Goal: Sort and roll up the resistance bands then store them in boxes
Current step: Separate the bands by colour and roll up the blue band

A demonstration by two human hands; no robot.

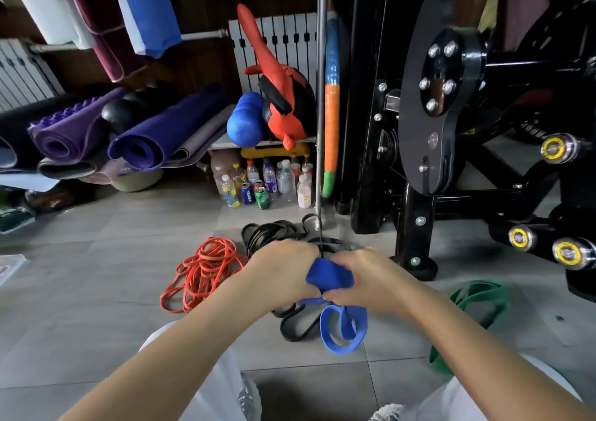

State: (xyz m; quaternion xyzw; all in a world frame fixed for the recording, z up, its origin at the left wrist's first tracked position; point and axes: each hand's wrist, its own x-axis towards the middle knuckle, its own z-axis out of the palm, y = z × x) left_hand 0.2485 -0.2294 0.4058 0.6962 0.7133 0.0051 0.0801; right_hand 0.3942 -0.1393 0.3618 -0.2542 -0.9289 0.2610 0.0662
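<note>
Gripping a wide, flat blue rubber resistance band with both hands, the person is holding it low over a grey tiled floor. The left hand is curling its fingers round one side of the bunched-up part of the band, and the right hand is closing its fingers on the other side. The two hands are sitting close together with the folded blue wad between them. Below the hands, the rest of the blue band is hanging down in two loose loops, its matte strip twisting slightly. Whether the loops are touching the tiles cannot be told. They are dangling just beside a thick black rubber band lying on the floor. A tangle of thin red-orange rubber bands is lying to the left of the hands. A heap of narrow black bands is lying just beyond the hands. A broad green band is lying to the right, near the base of a black steel exercise machine.
</note>
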